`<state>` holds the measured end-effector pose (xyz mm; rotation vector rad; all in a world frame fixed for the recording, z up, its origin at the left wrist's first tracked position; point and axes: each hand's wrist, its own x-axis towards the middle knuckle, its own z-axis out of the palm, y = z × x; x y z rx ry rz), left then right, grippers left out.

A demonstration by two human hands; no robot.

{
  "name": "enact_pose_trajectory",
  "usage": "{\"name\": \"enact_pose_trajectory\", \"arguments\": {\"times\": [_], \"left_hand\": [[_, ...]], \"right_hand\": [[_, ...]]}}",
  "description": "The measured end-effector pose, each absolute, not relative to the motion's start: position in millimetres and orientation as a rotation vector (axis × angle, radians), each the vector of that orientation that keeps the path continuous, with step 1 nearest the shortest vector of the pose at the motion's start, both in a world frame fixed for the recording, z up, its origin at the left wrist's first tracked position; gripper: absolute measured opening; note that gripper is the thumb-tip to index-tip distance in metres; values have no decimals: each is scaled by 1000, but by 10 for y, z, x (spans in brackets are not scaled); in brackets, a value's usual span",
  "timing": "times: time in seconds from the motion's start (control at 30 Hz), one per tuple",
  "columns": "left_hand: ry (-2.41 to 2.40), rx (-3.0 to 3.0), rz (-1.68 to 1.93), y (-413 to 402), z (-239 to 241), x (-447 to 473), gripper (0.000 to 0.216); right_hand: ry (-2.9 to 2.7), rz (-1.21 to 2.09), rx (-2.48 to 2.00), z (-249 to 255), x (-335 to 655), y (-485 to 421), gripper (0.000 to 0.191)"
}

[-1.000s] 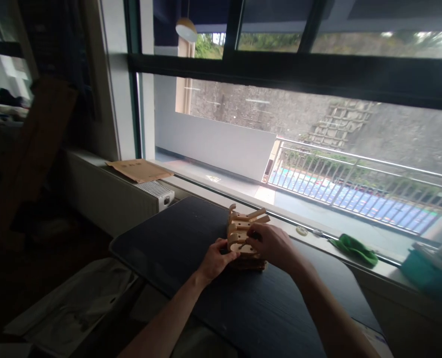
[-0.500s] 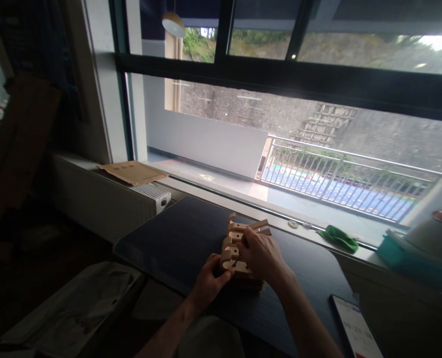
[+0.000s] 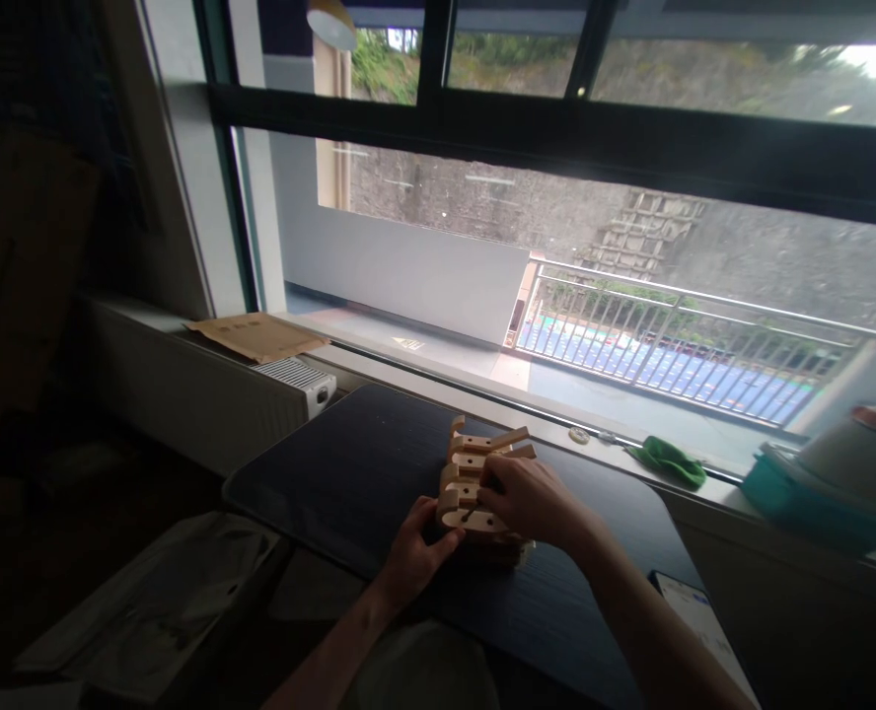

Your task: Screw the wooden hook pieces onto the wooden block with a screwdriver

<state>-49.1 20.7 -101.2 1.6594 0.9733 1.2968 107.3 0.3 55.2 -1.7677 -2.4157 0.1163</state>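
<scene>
Smooth, matt wood is seen in the pale curved pieces (image 3: 464, 476). A dull sheen is shown by the dark round-cornered tabletop (image 3: 327, 473), matt paper by the flat brown envelope (image 3: 260, 337), soft cloth by the crumpled green bundle (image 3: 667, 461), shiny metal by the silver barred railing (image 3: 679, 298).

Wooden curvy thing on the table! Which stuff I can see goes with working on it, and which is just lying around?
In the job:
wooden curvy thing
left hand, holding its side
right hand, fingers at its top

Probably just lying around:
phone
green cloth thing
flat brown packet
</scene>
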Motion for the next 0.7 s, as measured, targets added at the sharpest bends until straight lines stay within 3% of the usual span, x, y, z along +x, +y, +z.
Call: {"name": "enact_pose_trajectory", "arguments": {"times": [0.27, 0.7], "left_hand": [[971, 1591, 1282, 172, -965, -492, 19], [979, 1612, 1272, 170, -948, -498, 18]], "right_hand": [[-2186, 130, -1825, 294, 1228, 20, 15], [-2262, 33, -1746, 498, 1196, -12, 11]]}}
